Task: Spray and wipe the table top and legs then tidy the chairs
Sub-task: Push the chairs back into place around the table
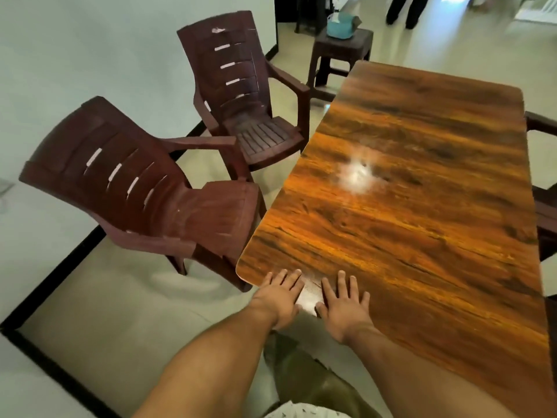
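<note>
Chairs first: near chair (144, 191), dark maroon plastic with a slotted back, stood angled beside the bench's (422, 221) left edge, seat front close to the corner. Far chair (241, 95), same kind, sat further along that side. Pale wall (75, 55) behind both; cream floor (120, 297) with a black border strip. Left hand (281, 297) and right hand (343, 309) lay flat on the bench's near end, fingers straight, side by side but apart, holding nothing. Bench top was glossy orange-brown wood grain with a light glare (357, 173) mid-top. Dark stool (340, 52) beyond the far end carried a teal tissue box (342, 24). Another chair's arm (542, 125) showed at the right edge.
</note>
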Action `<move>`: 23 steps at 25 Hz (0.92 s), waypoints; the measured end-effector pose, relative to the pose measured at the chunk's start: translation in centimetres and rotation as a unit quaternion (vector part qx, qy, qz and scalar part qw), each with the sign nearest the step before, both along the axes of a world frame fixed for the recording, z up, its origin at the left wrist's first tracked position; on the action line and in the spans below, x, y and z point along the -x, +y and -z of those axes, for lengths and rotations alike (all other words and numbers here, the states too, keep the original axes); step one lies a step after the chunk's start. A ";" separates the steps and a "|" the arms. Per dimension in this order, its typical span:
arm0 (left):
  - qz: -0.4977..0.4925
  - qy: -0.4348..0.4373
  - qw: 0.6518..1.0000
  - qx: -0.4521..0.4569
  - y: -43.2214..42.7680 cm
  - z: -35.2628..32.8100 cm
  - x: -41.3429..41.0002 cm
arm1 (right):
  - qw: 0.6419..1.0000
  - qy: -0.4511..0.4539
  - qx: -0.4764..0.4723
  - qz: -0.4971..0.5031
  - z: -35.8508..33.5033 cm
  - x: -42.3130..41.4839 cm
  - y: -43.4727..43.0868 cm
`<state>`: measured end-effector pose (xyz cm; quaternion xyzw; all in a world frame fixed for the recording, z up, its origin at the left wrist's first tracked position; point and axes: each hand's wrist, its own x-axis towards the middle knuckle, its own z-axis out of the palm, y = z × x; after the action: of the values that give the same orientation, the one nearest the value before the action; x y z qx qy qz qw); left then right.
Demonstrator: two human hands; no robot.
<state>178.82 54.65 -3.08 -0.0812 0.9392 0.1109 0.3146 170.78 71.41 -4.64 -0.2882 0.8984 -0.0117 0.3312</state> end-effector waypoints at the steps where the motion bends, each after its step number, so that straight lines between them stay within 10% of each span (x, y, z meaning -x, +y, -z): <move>1: -0.005 0.005 1.000 0.000 -2.7 0.3 0.0 | 1.000 0.012 0.009 -0.004 0.3 0.2 -3.0; 16: -0.039 -0.004 0.997 0.063 -43.6 -2.0 -0.8 | 0.995 0.033 0.074 -0.062 -1.5 -0.3 -47.1; 23: 0.111 -0.028 0.979 0.169 -71.9 -4.3 -3.0 | 0.988 0.043 0.120 0.088 -2.7 -7.4 -74.0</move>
<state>181.82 -17.29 1.24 -0.0314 0.9382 -0.0875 0.3333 178.14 -2.55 -1.94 -0.2461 0.9258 -0.1356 0.2530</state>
